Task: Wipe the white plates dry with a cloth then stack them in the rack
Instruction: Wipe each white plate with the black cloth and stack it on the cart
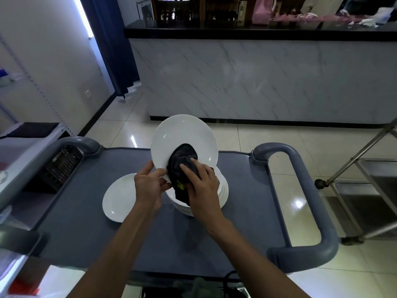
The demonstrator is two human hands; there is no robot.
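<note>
I hold a white plate (pixel 182 136) tilted upright above the grey cart top (pixel 86 222). My left hand (pixel 149 186) grips its lower left rim. My right hand (pixel 200 186) presses a dark cloth (pixel 182 164) against the plate's inner face, fingers curled over the cloth. Under my right hand sits a stack of white plates (pixel 222 190), partly hidden. A single white plate (pixel 118 197) lies flat on the cart to the left of the stack.
The cart has grey handle loops at left (pixel 81 144) and right (pixel 309 190). A black crate (pixel 62 166) stands at the cart's left edge. A metal rack (pixel 369 181) stands to the right. A marble-fronted counter (pixel 257 78) lies ahead.
</note>
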